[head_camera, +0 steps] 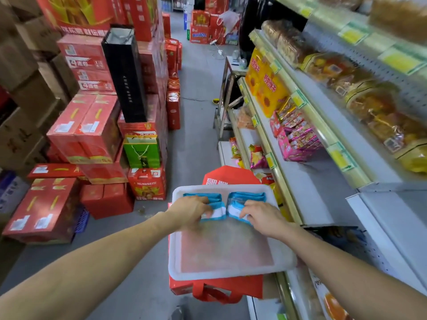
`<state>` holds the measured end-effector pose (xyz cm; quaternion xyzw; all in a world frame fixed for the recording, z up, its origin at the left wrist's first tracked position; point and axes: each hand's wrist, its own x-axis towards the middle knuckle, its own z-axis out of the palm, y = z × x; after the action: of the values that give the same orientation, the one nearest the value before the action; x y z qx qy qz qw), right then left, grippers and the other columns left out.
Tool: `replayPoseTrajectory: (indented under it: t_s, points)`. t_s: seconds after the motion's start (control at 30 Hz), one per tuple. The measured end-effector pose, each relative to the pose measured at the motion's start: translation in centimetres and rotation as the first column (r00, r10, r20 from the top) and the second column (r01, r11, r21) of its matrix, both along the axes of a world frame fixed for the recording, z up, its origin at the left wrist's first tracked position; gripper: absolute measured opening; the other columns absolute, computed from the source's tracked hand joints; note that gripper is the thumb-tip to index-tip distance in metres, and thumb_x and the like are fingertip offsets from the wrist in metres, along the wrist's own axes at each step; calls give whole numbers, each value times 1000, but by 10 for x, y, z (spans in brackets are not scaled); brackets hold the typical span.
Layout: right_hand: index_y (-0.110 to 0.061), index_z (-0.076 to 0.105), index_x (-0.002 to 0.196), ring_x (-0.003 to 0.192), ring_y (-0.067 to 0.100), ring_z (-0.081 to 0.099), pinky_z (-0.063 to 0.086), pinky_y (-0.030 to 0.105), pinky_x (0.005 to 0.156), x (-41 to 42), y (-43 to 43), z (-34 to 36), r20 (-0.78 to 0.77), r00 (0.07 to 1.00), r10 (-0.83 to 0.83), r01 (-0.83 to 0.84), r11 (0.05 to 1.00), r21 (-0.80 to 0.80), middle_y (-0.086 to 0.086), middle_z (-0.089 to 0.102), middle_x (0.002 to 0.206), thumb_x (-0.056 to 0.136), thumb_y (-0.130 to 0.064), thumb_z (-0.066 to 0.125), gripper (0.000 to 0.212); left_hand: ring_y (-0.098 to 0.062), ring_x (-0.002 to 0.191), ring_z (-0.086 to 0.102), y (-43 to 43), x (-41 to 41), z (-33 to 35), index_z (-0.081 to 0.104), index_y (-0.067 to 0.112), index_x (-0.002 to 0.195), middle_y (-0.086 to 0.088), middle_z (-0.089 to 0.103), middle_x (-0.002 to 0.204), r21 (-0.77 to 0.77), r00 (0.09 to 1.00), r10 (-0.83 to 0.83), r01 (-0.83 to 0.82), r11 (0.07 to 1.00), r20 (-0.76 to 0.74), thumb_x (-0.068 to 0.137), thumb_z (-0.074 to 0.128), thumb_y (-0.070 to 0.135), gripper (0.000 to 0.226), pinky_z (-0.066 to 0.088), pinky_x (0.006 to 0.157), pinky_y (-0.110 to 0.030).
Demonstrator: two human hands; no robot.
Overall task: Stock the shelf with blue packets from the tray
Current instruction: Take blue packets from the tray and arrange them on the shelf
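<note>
Head view, lower centre: left grip (191, 210) and right grip (261, 218) each curl around a stack of blue packets (246, 198) at the far end of the white tray (227, 272), which sits on a red bag (231, 175) beside the shelf (318, 192). Lifting both stacks at once could shed loose packets or tip the tray off the soft bag. The fingertips are blurred, so the packet count is unclear.

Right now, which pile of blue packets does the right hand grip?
The right hand grips the shelf-side pile; the left hand grips the aisle-side pile.
</note>
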<state>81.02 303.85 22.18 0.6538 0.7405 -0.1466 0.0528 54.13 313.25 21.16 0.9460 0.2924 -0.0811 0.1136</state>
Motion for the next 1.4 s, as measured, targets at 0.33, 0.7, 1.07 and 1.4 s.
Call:
replayPoseTrajectory:
  t_s: [0.33, 0.7, 1.07, 1.4]
  points:
    - [-25, 70, 114, 112, 18, 58, 45, 31, 94, 52, 25, 239, -46, 999, -19, 30, 971, 238, -3, 63, 120, 85, 2, 52, 44, -19, 100, 64, 88, 71, 211, 70, 33, 114, 5, 67, 115, 17, 962, -162, 162, 987, 219, 80, 56, 13, 42, 53, 89, -40]
    - [-33, 65, 95, 105, 19, 58, 46, 46, 95, 169, -159, 488, 20, 882, -470, 388, 750, 535, -10, 65, 107, 74, 3, 44, 47, -22, 67, 54, 3, 258, 470, 67, 45, 103, -4, 60, 86, 194, 713, -557, 529, 826, 426, 97, 58, 14, 33, 48, 67, -41]
    - [-21, 73, 91, 96, -19, 56, 37, 2, 80, 180, -494, 512, -173, 442, -880, 792, 293, 536, -14, 69, 109, 79, 21, 43, 53, 21, 104, 51, -204, 416, 529, 73, 39, 113, 31, 53, 121, 221, 282, -817, 871, 438, 504, 92, 59, -5, 51, 40, 78, -2]
    - [-25, 76, 91, 101, -1, 56, 37, 7, 75, 179, -593, 473, -233, 190, -954, 909, 81, 408, -20, 64, 112, 76, 17, 39, 58, -6, 115, 59, -318, 458, 542, 74, 36, 113, 29, 58, 128, 204, 85, -852, 954, 219, 517, 93, 59, -7, 50, 47, 101, -29]
